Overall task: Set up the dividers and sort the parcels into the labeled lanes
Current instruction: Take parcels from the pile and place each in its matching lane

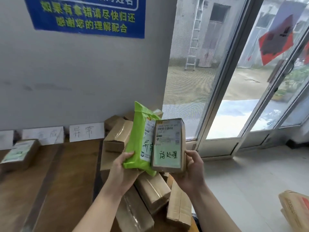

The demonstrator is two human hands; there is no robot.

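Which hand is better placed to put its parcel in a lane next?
Probably the left. The left hand grips the green bag, and the lane cards stand on its side, the nearest card seemingly bearing the bag's handwritten word. The right hand holds the box farther from them.

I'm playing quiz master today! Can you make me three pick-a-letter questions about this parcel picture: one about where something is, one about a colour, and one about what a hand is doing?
1. Where is the card reading 异常?
A. Standing at the back of the wooden table
B. Lying on the floor
C. Taped to the window

2. What colour is the mailer bag in the left hand?
A. Red
B. Green
C. Black

3. What is the right hand doing?
A. Hanging empty
B. Holding a labelled cardboard box
C. Pressing the glass

Answers:
1. A, the card stands upright at the table's far edge.
2. B, the bag is bright green.
3. B, its fingers curl round the box's side.
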